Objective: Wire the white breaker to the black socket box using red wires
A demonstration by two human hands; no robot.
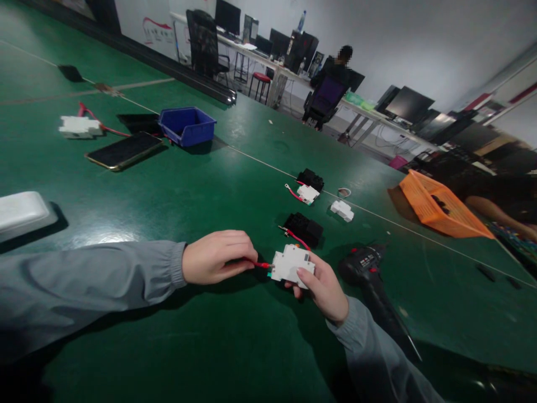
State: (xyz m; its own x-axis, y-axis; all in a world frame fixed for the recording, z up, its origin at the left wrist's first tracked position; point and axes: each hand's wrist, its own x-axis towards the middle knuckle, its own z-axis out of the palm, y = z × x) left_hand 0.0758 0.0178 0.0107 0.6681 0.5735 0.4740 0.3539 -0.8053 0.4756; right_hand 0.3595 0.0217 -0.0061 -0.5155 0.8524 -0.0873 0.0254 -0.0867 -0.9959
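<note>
My right hand grips a white breaker module just above the green table. My left hand pinches a short red wire whose tip meets the module's left side. A second red wire runs from the module's top toward a black block behind it. A black electric screwdriver lies right of my right hand.
Further back lie another black block with a wired white module, a loose white module and a tape roll. A blue bin, a phone and an orange basket stand around. A person sits at far desks.
</note>
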